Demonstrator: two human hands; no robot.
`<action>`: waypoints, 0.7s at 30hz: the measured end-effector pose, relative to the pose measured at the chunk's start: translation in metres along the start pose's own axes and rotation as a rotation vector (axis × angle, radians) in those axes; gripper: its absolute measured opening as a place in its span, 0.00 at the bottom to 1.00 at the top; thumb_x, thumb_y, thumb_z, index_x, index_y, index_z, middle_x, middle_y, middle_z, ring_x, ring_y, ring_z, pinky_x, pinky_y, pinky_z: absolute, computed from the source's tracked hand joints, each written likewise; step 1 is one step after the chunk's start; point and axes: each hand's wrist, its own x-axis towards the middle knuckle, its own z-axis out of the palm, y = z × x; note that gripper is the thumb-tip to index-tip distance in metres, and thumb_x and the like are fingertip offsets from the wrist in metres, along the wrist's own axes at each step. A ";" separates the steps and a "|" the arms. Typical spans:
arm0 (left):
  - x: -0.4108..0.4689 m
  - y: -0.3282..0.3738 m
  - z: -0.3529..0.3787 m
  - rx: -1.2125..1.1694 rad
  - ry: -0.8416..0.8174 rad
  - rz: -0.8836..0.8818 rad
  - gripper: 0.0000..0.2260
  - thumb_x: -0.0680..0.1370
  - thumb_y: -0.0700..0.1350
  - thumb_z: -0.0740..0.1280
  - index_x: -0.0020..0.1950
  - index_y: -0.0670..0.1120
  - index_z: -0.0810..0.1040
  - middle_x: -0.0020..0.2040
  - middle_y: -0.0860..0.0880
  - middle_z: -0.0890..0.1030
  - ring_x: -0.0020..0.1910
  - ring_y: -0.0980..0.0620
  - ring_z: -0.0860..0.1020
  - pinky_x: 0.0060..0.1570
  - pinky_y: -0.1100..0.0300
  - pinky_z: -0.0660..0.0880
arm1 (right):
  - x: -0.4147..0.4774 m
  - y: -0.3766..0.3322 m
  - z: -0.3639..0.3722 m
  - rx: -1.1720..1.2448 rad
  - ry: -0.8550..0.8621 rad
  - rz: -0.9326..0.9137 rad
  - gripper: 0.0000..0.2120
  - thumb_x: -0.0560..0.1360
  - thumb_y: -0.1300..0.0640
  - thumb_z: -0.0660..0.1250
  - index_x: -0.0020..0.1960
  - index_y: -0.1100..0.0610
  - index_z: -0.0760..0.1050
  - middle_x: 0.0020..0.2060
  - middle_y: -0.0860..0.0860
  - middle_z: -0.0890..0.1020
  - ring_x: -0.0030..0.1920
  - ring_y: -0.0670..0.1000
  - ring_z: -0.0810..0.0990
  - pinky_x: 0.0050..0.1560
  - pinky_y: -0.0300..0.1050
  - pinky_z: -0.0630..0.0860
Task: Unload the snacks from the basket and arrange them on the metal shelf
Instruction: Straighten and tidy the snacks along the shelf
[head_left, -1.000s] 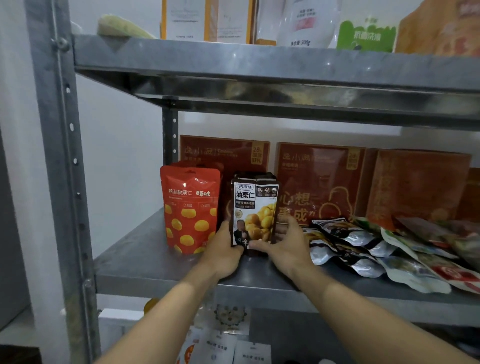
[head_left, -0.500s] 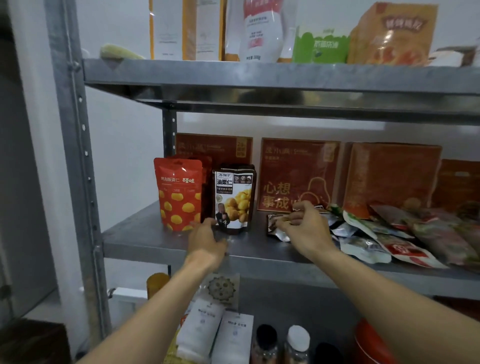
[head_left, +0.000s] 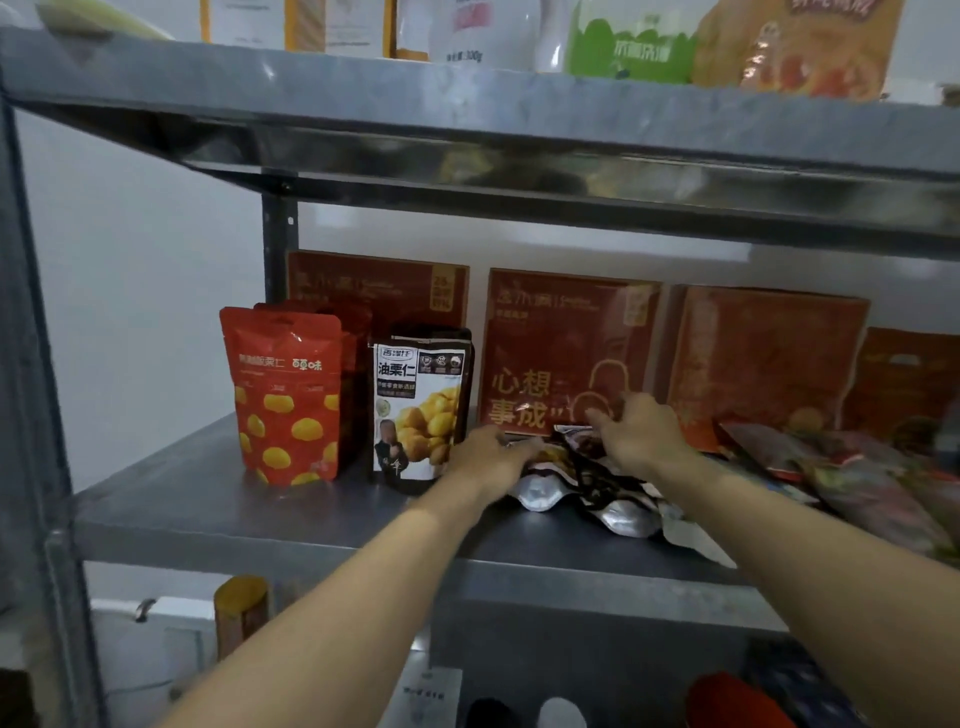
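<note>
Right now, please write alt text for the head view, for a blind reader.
A left hand and a right hand touch a pile of flat silver packets on a metal shelf. To their left stand a red pouch and a black pouch; red boxes line the back.

Both bare forearms stretch forward from the near edge and draw close together

The left hand (head_left: 491, 457) lies palm down with a straight wrist, fingers pointing right against the edge of the packets (head_left: 582, 486); whether they grip cannot be told. The right hand (head_left: 641, 434), slightly farther and just to the right, is knuckles up, fingers curled down onto the same packets
</note>
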 end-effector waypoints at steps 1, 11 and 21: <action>0.008 0.000 0.005 -0.025 -0.015 -0.016 0.17 0.72 0.55 0.73 0.55 0.47 0.82 0.55 0.49 0.83 0.56 0.47 0.79 0.59 0.56 0.74 | 0.006 0.003 0.000 -0.030 -0.016 0.036 0.16 0.80 0.49 0.64 0.53 0.63 0.76 0.48 0.59 0.81 0.55 0.62 0.79 0.50 0.48 0.73; 0.026 0.000 0.013 -0.322 -0.123 -0.151 0.20 0.67 0.30 0.77 0.57 0.39 0.77 0.46 0.48 0.77 0.43 0.54 0.74 0.27 0.74 0.70 | 0.023 0.010 -0.009 -0.146 -0.207 0.237 0.17 0.71 0.55 0.76 0.52 0.60 0.73 0.49 0.55 0.77 0.51 0.55 0.76 0.49 0.45 0.74; -0.013 -0.007 0.000 -0.380 -0.033 0.115 0.20 0.65 0.29 0.77 0.52 0.45 0.81 0.53 0.53 0.78 0.49 0.62 0.74 0.37 0.77 0.70 | -0.003 0.012 -0.028 0.240 -0.060 0.260 0.33 0.54 0.54 0.86 0.54 0.63 0.78 0.46 0.50 0.82 0.52 0.53 0.80 0.51 0.45 0.76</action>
